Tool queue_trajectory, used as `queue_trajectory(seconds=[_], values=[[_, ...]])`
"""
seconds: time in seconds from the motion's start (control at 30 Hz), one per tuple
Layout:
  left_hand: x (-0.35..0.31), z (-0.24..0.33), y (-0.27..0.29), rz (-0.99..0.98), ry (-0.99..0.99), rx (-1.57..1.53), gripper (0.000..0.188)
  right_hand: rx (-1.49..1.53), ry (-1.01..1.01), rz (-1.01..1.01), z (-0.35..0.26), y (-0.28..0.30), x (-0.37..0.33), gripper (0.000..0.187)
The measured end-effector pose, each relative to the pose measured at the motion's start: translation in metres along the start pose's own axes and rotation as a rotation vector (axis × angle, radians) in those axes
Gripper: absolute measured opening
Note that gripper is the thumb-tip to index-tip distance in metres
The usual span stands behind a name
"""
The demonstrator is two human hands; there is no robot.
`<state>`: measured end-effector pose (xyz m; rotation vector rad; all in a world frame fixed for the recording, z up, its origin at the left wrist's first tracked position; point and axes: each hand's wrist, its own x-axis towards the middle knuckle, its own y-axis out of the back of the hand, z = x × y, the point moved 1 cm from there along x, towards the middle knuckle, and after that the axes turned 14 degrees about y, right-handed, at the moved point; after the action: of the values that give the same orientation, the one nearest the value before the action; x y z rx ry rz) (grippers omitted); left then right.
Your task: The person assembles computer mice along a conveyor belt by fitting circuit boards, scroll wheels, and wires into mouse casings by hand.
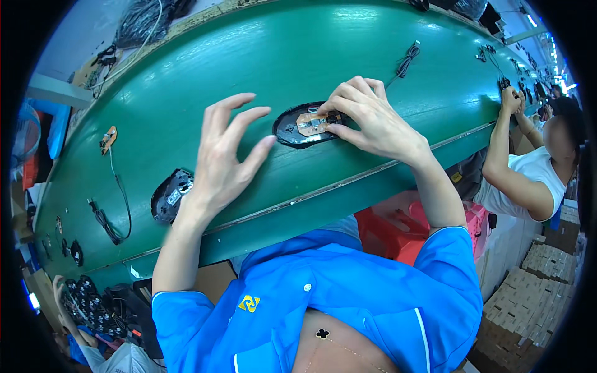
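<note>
A black computer mouse base [287,132] lies on the green table in front of me, with a tan circuit board [306,126] set inside it. My right hand [367,118] reaches over its right end, thumb and fingers closed on the board's right side; the fingertips partly hide what they grip. To the left of the base my left hand [229,146] hovers with spread fingers, holding nothing. Below that hand's wrist side sits a black mouse shell [171,196], its inside facing up.
On the left of the green table [249,68] lie another circuit board [109,140] and its coiled cable [104,222]. A bundled black cable [407,60] rests at the far right. Co-workers sit at both sides; one person's hands [511,99] hold dark parts at the right.
</note>
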<state>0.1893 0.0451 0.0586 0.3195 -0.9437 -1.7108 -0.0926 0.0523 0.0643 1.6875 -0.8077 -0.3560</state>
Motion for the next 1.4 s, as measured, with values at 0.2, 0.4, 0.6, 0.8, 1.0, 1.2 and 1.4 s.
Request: queue_trajectory(seconds=[0.2,0.4,0.6,0.8,1.0,1.2,1.4], values=[[-0.039,-0.009,0.053,0.076,0.226,0.060,0.042,-0.012,-0.007,0.094,-0.006,0.001,-0.003,0.042],[-0.104,-0.036,0.100,0.060,0.426,0.143,0.072,0.023,0.048,0.181,-0.027,0.002,0.008,0.052],[-0.149,-0.047,0.110,0.061,0.645,0.164,0.093,0.070,0.216,0.178,-0.074,-0.012,0.038,0.056],[-0.147,-0.061,0.080,0.156,0.567,0.015,0.088,0.305,0.359,0.067,-0.115,-0.046,0.102,0.065],[-0.130,-0.052,0.058,0.197,0.529,-0.064,0.083,0.285,0.415,0.132,-0.111,-0.080,0.129,0.070],[-0.130,-0.050,0.063,0.222,0.453,-0.054,0.070,0.347,0.351,0.070,-0.098,-0.085,0.115,0.059],[-0.144,-0.081,0.103,0.478,0.462,0.143,0.050,0.261,0.377,0.065,-0.093,-0.088,0.115,0.045]])
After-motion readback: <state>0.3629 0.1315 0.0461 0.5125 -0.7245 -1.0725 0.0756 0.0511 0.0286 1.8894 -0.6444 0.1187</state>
